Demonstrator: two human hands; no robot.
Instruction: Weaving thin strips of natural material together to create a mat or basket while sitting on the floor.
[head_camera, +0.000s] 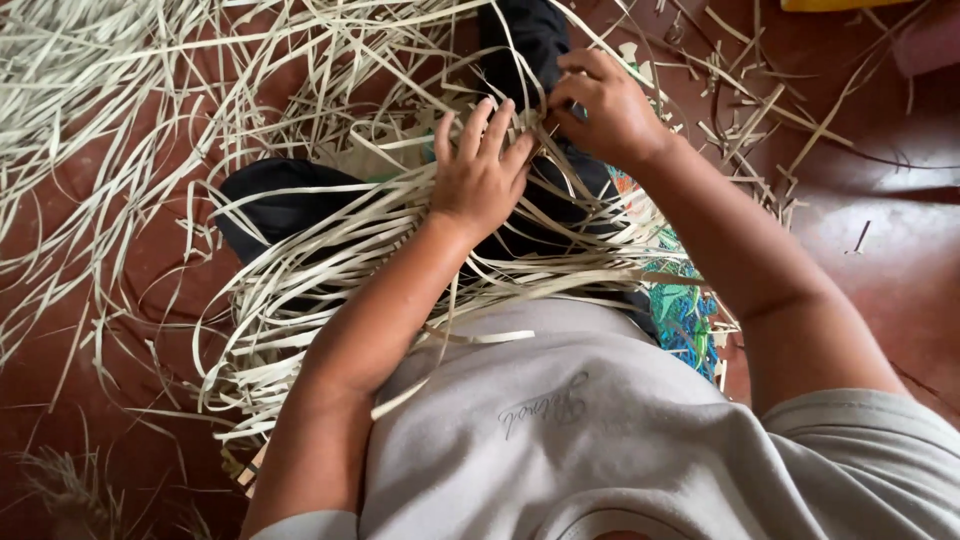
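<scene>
I sit on a reddish-brown floor with a mass of pale flat straw strips (330, 255) across my lap. My left hand (478, 175) lies palm down on the strips, fingers spread, pressing a small woven patch (520, 130). My right hand (603, 105) is just beyond it, fingers pinched on strips at the edge of that patch. My dark trouser legs (285, 200) show under the strips. My grey shirt (580, 420) fills the lower part of the view.
Loose strips (90, 110) cover the floor (890, 240) to the left and top. Short cut pieces (745, 110) lie at the right. A colourful patterned mat (685, 310) shows under my right side. A yellow object (830, 5) sits at the top edge.
</scene>
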